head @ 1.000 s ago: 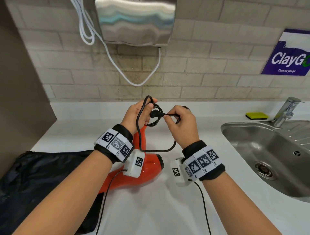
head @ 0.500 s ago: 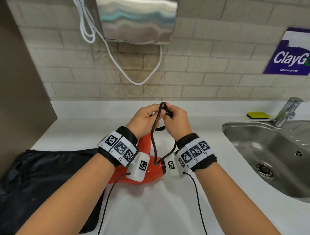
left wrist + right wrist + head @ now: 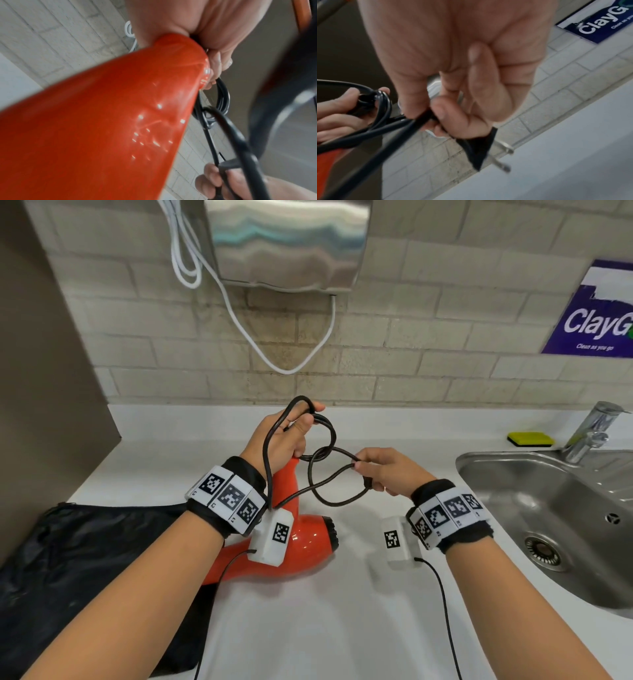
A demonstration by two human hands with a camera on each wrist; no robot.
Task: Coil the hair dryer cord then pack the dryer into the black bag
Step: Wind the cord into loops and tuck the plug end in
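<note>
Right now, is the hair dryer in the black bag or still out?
Out. The hair dryer lies on the counter beside the black bag, while the left hand and right hand hold its cord.

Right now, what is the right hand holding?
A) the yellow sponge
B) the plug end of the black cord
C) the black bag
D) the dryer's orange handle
B: the right hand pinches the cord at its plug, prongs sticking out, while the left hand holds the coils.
</note>
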